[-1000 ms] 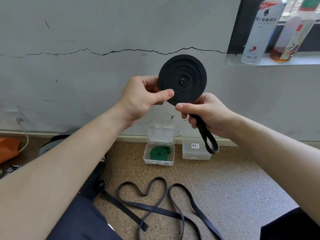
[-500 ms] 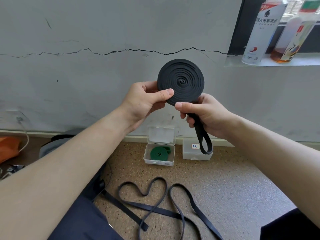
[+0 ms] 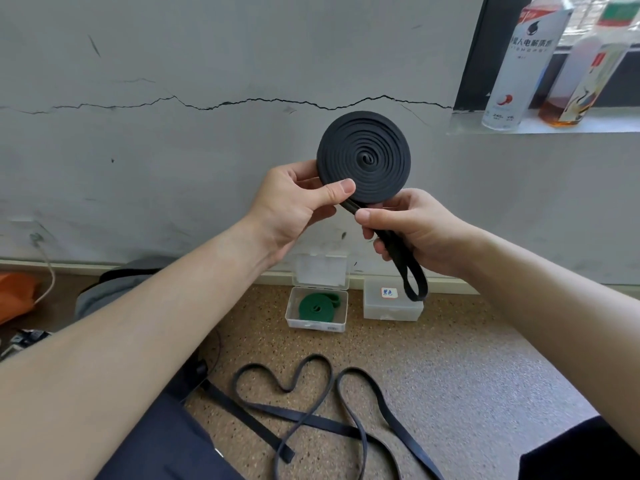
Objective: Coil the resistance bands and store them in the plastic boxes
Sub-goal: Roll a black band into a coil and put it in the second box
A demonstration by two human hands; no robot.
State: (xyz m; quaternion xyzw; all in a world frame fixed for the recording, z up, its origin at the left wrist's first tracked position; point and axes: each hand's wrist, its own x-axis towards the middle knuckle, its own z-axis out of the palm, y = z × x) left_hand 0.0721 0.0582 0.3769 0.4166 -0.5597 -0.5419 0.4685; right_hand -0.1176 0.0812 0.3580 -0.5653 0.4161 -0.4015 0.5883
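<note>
Head view shows your left hand (image 3: 294,206) pinching the black coil (image 3: 363,158) at chest height while your right hand (image 3: 408,230) grips its loose tail (image 3: 410,275); if your thumb slackens, I judge the spiral springs apart.

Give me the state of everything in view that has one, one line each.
Black coil: nearly fully wound, held up.
Tail loop: unwound, hanging free.
Left hand: pinches the coil's edge.
Right hand: grips the tail loop.
Green band: coiled, inside left box.
Left box: lid open.
Right box: lid shut.
Floor band: uncoiled, sprawled on floor.
</note>
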